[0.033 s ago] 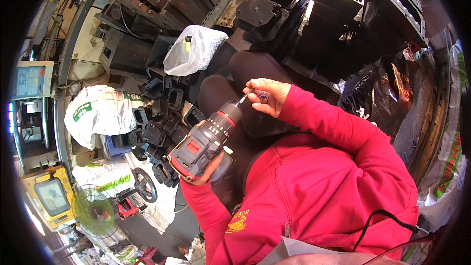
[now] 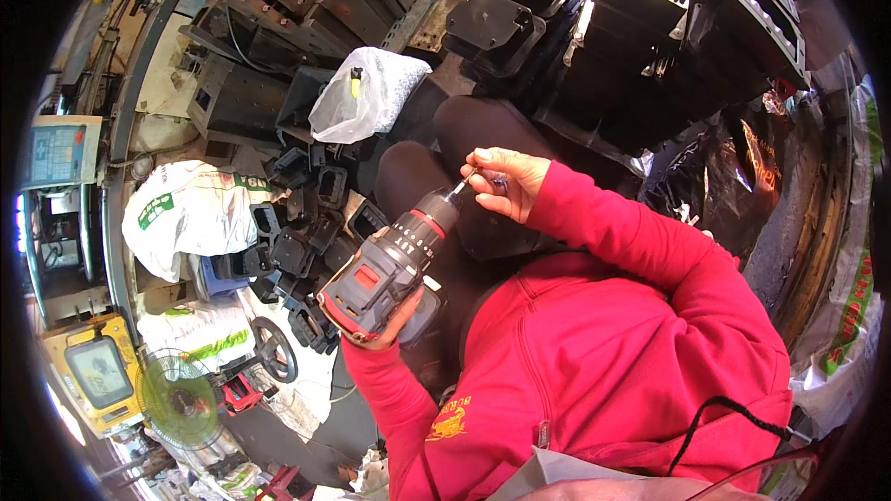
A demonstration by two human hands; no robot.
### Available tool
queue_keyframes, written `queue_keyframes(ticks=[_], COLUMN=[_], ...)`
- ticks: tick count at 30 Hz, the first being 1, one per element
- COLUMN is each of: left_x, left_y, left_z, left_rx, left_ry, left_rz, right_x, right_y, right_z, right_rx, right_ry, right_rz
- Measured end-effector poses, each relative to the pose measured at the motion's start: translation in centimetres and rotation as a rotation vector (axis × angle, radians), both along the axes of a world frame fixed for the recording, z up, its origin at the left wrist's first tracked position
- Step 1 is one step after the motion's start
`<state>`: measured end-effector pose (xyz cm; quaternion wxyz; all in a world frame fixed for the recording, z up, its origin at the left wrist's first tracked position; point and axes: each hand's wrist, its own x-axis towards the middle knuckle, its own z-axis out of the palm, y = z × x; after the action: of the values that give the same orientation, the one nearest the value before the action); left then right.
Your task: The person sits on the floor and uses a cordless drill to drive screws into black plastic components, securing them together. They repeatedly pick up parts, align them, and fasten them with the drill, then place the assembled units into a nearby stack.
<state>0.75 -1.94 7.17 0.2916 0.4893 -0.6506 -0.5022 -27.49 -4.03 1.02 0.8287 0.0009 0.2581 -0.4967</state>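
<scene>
My left hand point(image 2: 399, 320) is wrapped round a grey and black cordless drill point(image 2: 376, 278) with red trim, held over my lap. A slim metal drill bit point(image 2: 457, 189) sticks out of the chuck, pointing up and right. My right hand point(image 2: 510, 181) is closed, with thumb and forefinger pinching the far end of the bit. Whether a small screw sits at that end is too small to tell. Something small, dark and shiny point(image 2: 501, 186) shows in the curled fingers of the same hand.
A clear plastic bag point(image 2: 357, 107) of small pale pieces stands beyond my knees. Black plastic housings point(image 2: 306, 241) lie heaped at left, beside a white sack point(image 2: 190, 213). Stacked black cases point(image 2: 631, 56) rise at far right. A fan point(image 2: 181, 397) stands lower left.
</scene>
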Motion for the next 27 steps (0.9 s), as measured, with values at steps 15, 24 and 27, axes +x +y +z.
queue_keyframes(ticks=[15,24,27], left_x=[-0.9,-3.1,-3.6], left_y=[-0.7,-0.6,-0.6], left_z=[-0.7,-0.2,-0.6], left_rx=[-0.094,-0.416,-0.611], left_ry=[-0.035,-0.173,-0.44], left_rz=[-0.034,-0.085,-0.121], right_x=[0.2,0.5,0.4], right_y=[-0.7,-0.9,-0.9], right_z=[-0.1,-0.5,-0.5], right_rx=[0.097,0.115,0.086], right_ry=[-0.089,-0.15,-0.179], right_rz=[-0.101,-0.158,-0.164])
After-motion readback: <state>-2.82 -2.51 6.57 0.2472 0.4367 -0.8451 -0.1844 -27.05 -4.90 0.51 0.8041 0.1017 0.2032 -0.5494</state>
